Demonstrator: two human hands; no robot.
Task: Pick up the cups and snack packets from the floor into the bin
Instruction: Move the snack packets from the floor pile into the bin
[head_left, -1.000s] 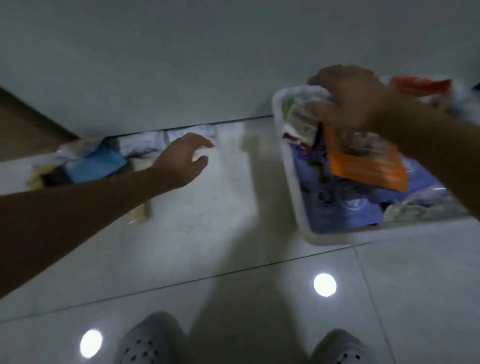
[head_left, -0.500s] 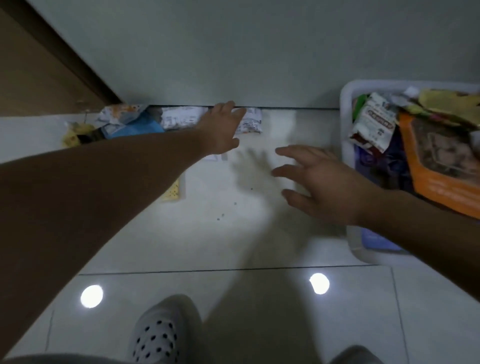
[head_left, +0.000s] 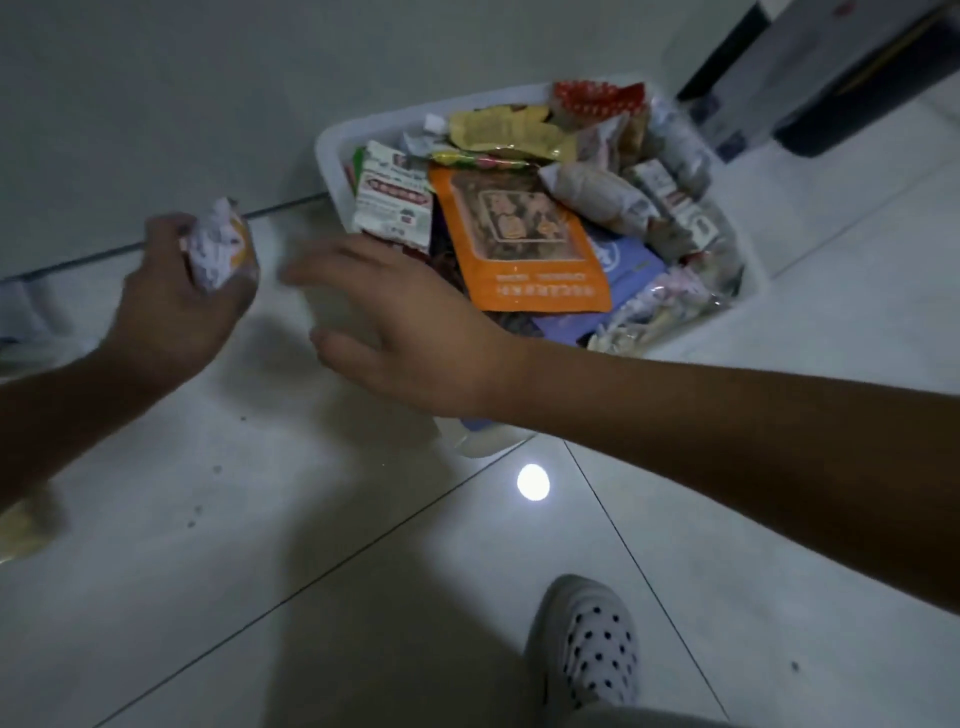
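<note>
Glossy tiled floor (head_left: 260, 519) meeting a pale wall (head_left: 156, 104). The left hand (head_left: 171, 306) clutches a crumpled packet (head_left: 218, 249) above the floor. The right hand (head_left: 395, 338), fingers (head_left: 332, 262) loose and holding nothing, hovers at the bin (head_left: 395, 115), which sits beside the wall, heaped with wrappers (head_left: 597, 200), orange pouch (head_left: 519, 239) uppermost.

The left forearm (head_left: 57, 415) and right forearm (head_left: 737, 447) are bare along all that shows, as are the left hand (head_left: 171, 306) and right hand (head_left: 415, 338). One foot wears a pale clog-style shoe (head_left: 587, 644) — its rounded upper dotted with small dark round holes. At the bottom edge sits a strip of grey cloth (head_left: 639, 721), the garment's kind unclear
</note>
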